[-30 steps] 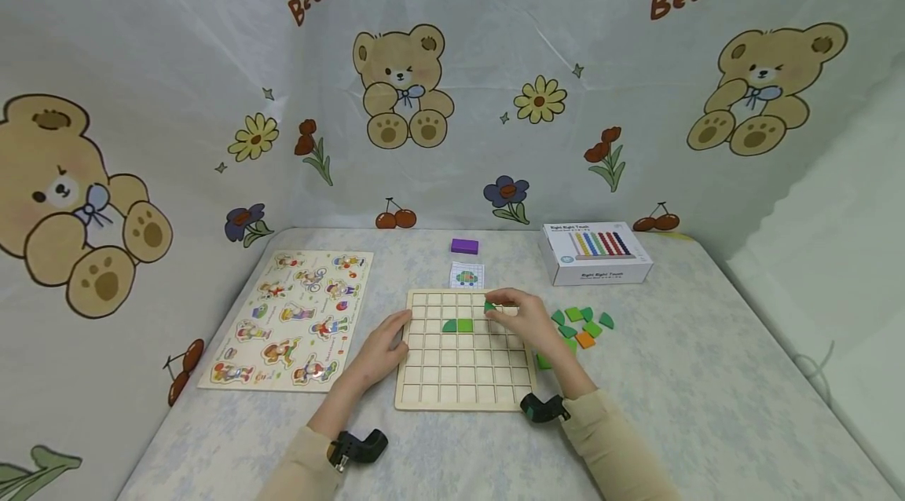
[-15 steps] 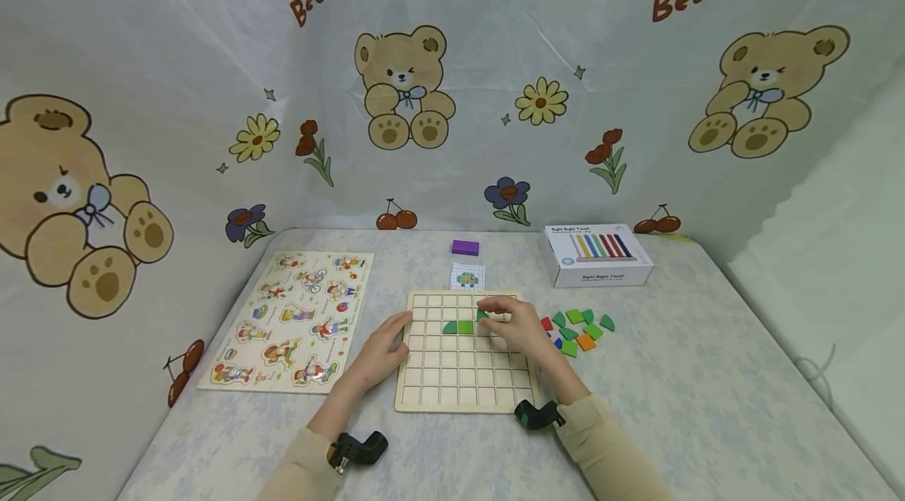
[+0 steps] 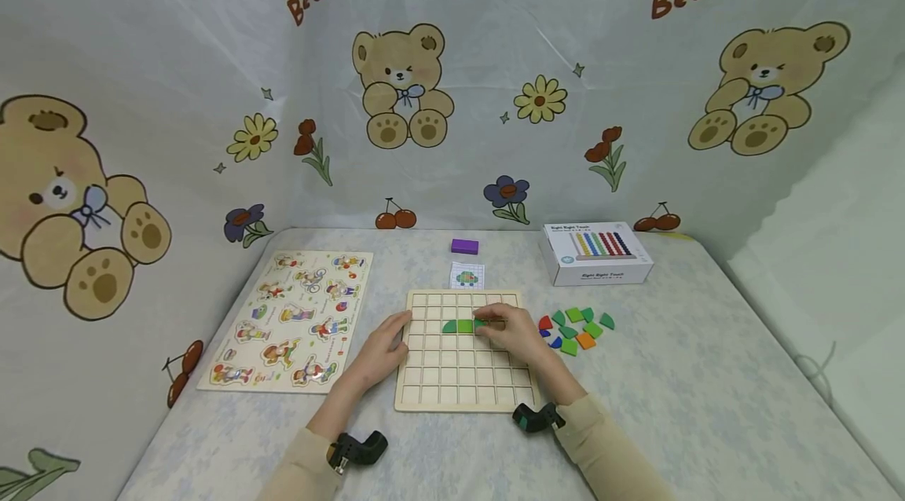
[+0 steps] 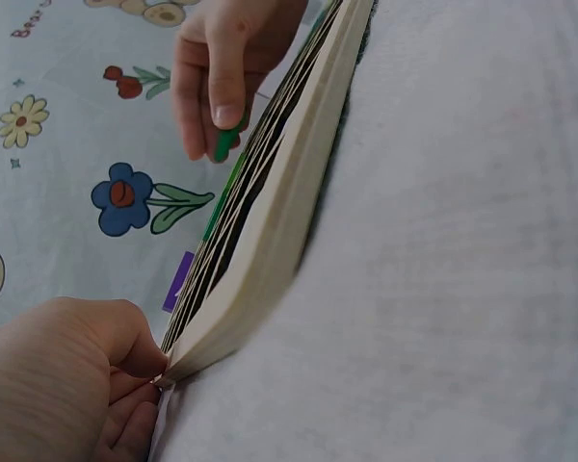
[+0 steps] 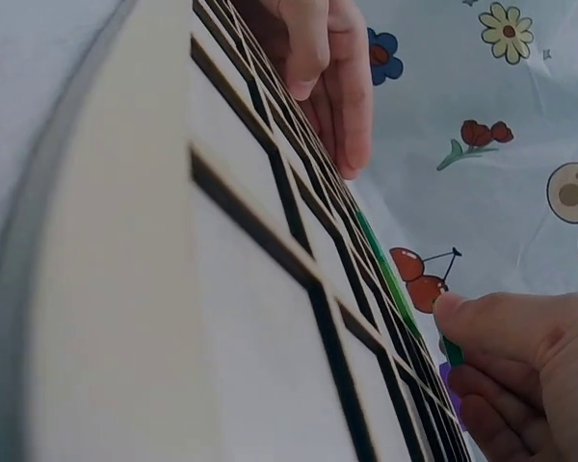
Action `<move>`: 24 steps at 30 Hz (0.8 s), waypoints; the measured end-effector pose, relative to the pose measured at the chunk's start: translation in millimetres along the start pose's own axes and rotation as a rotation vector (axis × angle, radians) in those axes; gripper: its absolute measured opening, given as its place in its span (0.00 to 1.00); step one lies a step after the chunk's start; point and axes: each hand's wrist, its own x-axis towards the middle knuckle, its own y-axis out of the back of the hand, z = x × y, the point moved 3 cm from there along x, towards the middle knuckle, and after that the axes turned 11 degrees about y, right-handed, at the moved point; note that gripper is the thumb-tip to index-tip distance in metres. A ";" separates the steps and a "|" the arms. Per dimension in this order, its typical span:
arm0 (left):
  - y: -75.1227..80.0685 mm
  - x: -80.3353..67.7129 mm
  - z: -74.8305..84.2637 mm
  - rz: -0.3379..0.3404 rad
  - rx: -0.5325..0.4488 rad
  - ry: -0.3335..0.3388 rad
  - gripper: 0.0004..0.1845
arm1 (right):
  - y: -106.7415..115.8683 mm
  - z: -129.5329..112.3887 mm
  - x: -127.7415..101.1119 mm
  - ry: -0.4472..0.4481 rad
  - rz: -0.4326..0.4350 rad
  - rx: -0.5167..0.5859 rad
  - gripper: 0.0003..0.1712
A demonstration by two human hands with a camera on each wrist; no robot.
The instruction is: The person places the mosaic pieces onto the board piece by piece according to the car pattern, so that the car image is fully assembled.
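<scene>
A pale wooden grid board [image 3: 441,377] lies on the table. My left hand [image 3: 380,352] rests along its left edge, index finger and thumb touching the rim. Inside the grid lie a dark green quarter-round piece [image 3: 450,327] and a light green square [image 3: 464,326], side by side. Just right of the square, my right hand [image 3: 511,332] pinches another dark green piece [image 5: 451,350] between thumb and fingers, low over the board. The fingers hide part of this piece in the head view; the left wrist view also shows the green piece [image 4: 226,143] at the fingertips.
Loose coloured pieces [image 3: 576,328] lie right of the board. A picture card [image 3: 467,276] and purple block [image 3: 464,246] are behind it. At the back right stands a white box [image 3: 597,254]. A figure puzzle board [image 3: 290,320] lies on the left.
My right hand has moved left and toward me over the grid, bringing the pinched green piece from the upper right down beside the light green square. My left hand has stayed at the edge.
</scene>
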 end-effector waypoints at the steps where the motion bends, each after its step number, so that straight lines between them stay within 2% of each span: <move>1: -0.2 -0.1 0.0 0.001 -0.001 0.000 0.31 | -1.0 0.8 -0.4 -0.003 -0.003 -0.022 0.16; 6: -0.8 0.1 -0.3 0.005 -0.007 -0.003 0.31 | -3.8 3.5 -1.3 0.009 -0.003 -0.079 0.15; 19: -0.5 -0.1 -0.6 0.011 -0.004 -0.004 0.31 | -3.6 2.9 -1.7 0.117 -0.001 -0.171 0.16; 24: -0.1 -0.5 -0.1 0.008 -0.004 -0.005 0.31 | -4.5 2.2 -1.7 0.125 -0.006 -0.189 0.17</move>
